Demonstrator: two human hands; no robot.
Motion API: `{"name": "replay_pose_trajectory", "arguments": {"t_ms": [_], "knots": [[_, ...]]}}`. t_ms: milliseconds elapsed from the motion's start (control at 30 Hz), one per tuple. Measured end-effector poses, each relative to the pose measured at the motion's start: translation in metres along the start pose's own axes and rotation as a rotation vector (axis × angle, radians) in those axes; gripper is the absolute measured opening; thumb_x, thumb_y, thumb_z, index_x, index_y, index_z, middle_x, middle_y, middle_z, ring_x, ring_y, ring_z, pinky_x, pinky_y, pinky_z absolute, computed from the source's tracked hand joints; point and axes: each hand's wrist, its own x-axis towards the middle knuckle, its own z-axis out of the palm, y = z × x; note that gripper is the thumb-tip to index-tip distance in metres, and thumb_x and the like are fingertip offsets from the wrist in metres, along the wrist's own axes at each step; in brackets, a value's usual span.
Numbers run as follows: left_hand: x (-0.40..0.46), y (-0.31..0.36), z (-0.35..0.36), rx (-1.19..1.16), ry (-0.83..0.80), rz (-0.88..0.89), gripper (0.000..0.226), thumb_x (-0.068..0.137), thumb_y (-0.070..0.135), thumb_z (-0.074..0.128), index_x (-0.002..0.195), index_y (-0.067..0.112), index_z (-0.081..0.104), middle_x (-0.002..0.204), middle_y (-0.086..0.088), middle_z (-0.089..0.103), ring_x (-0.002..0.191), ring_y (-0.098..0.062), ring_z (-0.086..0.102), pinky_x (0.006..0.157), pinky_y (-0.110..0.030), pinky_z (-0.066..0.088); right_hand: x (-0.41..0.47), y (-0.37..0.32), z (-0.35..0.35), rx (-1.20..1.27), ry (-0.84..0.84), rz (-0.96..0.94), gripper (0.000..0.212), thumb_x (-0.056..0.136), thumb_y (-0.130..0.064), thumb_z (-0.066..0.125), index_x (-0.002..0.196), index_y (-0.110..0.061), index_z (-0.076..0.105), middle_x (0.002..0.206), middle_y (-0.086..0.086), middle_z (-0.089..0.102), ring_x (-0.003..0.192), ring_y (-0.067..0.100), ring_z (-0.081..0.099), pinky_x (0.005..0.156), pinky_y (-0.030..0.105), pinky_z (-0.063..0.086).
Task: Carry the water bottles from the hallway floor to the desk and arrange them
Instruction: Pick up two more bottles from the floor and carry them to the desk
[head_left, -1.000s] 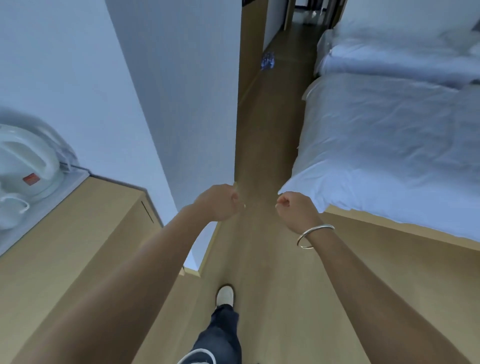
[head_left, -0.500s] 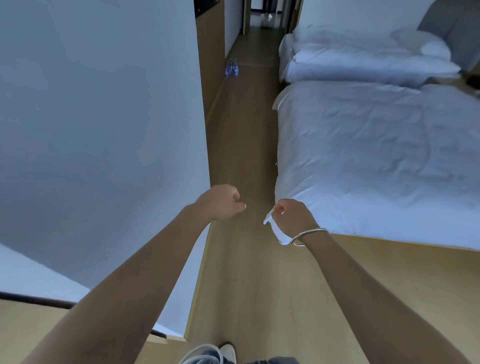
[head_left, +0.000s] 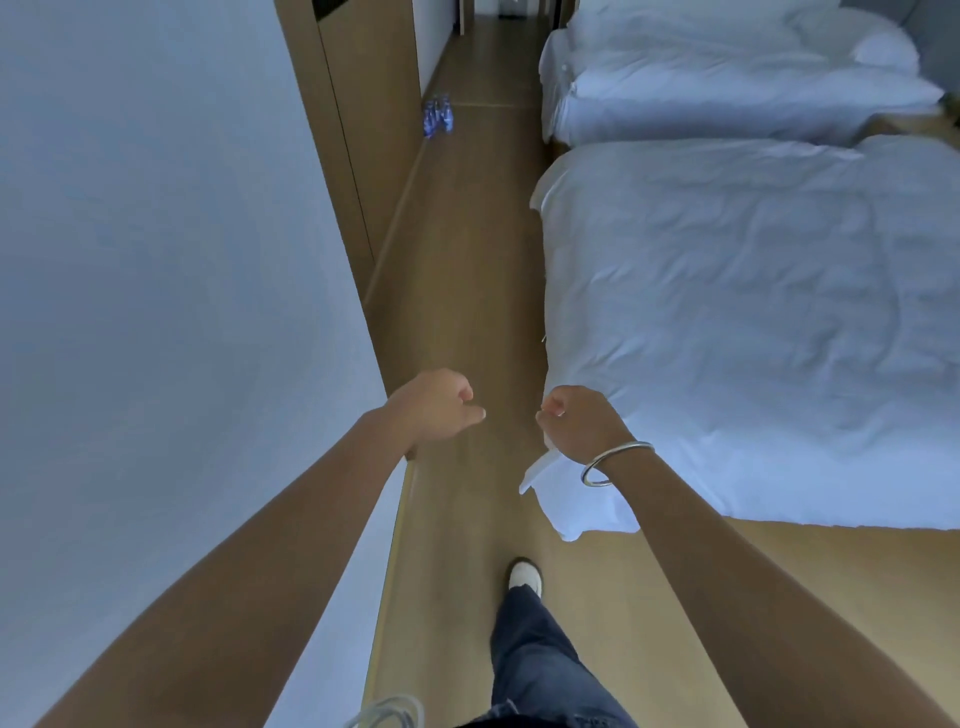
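A cluster of water bottles (head_left: 438, 117) with blue labels stands far ahead on the wooden hallway floor, close to the left wall's skirting. My left hand (head_left: 436, 408) is held out in front of me, fingers curled into a loose fist with nothing in it. My right hand (head_left: 579, 423), with a silver bangle at the wrist, is also curled shut and holds nothing; it hovers over the near corner of the bed. Both hands are far from the bottles. The desk is out of view.
A white wall (head_left: 156, 312) runs along my left, followed by a wooden door panel (head_left: 363, 130). Two beds with white duvets (head_left: 753, 312) fill the right side. A narrow strip of wooden floor (head_left: 467, 260) leads between them. My white shoe (head_left: 524, 577) steps forward.
I have walked forward past the wooden counter with the kettle, which has left the view. The bottles look nearer. Both hands stay curled in front of me.
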Motion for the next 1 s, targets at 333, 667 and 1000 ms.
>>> {"name": "replay_pose_trajectory", "arguments": {"t_ms": [333, 667, 1000], "knots": [[0.171, 0.047, -0.061, 0.025, 0.016, -0.062, 0.044, 0.089, 0.039, 0.054, 0.126, 0.015, 0.054, 0.124, -0.002, 0.058, 0.112, -0.02, 0.055, 0.095, -0.034, 0.045, 0.19, 0.038, -0.06, -0.058, -0.044, -0.017, 0.028, 0.088, -0.017, 0.046, 0.096, 0.004, 0.062, 0.103, 0.018, 0.064, 0.098, 0.032, 0.058, 0.088, 0.038, 0.046], [0.286, 0.061, -0.085, -0.004, -0.05, -0.124, 0.045, 0.09, 0.039, 0.054, 0.128, 0.016, 0.053, 0.129, -0.001, 0.056, 0.118, -0.02, 0.053, 0.102, -0.037, 0.041, 0.312, 0.045, -0.076, -0.025, -0.121, 0.001, 0.021, 0.085, -0.016, 0.046, 0.07, -0.004, 0.054, 0.083, 0.013, 0.058, 0.084, 0.03, 0.054, 0.076, 0.032, 0.044], [0.434, 0.033, -0.154, -0.002, -0.036, -0.099, 0.044, 0.089, 0.038, 0.055, 0.126, 0.015, 0.054, 0.128, -0.002, 0.057, 0.115, -0.02, 0.054, 0.092, -0.028, 0.042, 0.472, 0.008, -0.082, 0.049, -0.102, 0.031, 0.019, 0.088, -0.017, 0.046, 0.097, -0.014, 0.062, 0.102, 0.007, 0.061, 0.091, 0.025, 0.057, 0.075, 0.025, 0.041]]}}
